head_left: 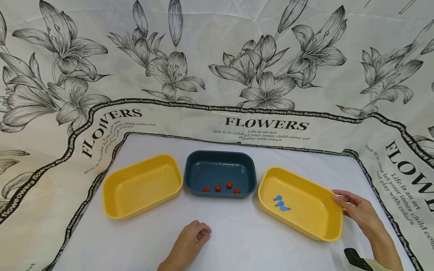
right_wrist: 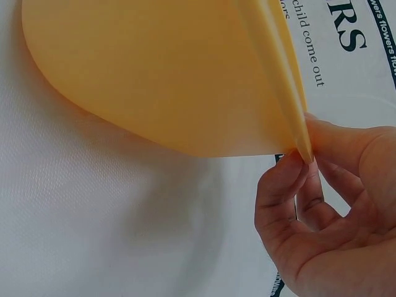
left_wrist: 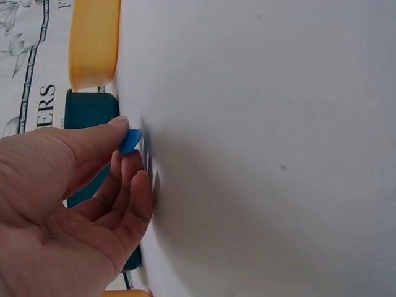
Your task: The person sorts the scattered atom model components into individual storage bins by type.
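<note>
My left hand (head_left: 190, 242) is low over the white table in front of the dark blue tray. Between thumb and finger it pinches a small flat blue piece (left_wrist: 129, 142), mostly covered by the fingertips. My right hand (head_left: 361, 210) grips the rim of the right-hand yellow tray (head_left: 305, 229) at its far right corner. In the right wrist view, thumb and fingers of the right hand (right_wrist: 334, 204) clasp that rim from both sides. Several small drop-shaped blue pieces (head_left: 279, 203) lie at the left end inside this tray.
The dark blue tray (head_left: 220, 155) stands in the middle with several red beads (head_left: 218, 188) along its near side. Another yellow tray (head_left: 112, 210) stands at the left, with faint pale specks inside. A flower-printed cloth (head_left: 190, 124) hangs behind the table.
</note>
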`<action>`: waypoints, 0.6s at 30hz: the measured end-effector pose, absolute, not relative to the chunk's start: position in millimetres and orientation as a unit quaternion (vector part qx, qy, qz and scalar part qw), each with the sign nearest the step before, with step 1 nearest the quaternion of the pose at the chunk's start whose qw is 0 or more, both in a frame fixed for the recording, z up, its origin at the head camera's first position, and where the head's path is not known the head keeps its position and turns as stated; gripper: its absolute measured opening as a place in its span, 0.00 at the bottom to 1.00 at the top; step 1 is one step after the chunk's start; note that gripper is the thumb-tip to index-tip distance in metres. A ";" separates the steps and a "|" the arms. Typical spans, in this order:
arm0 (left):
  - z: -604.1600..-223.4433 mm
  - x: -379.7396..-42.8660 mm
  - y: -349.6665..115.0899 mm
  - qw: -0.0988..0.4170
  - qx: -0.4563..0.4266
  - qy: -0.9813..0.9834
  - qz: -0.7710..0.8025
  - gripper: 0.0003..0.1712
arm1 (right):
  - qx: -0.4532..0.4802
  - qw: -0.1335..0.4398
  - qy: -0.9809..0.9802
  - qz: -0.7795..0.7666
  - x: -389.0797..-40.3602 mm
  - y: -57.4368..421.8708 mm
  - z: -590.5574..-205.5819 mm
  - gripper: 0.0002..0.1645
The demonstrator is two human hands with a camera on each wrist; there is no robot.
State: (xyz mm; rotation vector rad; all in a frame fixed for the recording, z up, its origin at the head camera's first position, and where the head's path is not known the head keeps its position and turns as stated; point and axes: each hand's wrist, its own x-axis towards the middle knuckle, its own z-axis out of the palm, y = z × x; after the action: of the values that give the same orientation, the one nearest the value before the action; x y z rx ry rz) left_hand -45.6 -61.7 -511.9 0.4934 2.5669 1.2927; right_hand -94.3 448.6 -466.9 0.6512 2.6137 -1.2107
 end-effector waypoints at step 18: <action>-493.9 -72.0 -36.6 0.086 0.184 0.858 0.472 0.03 | 0.226 0.108 0.879 -0.407 -94.4 449.1 -464.8 0.46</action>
State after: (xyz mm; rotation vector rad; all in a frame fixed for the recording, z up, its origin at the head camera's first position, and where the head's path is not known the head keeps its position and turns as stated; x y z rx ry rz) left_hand -72.0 -36.6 -493.9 0.5483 2.5570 1.4076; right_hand -94.4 449.1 -464.8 0.6638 2.5847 -1.1967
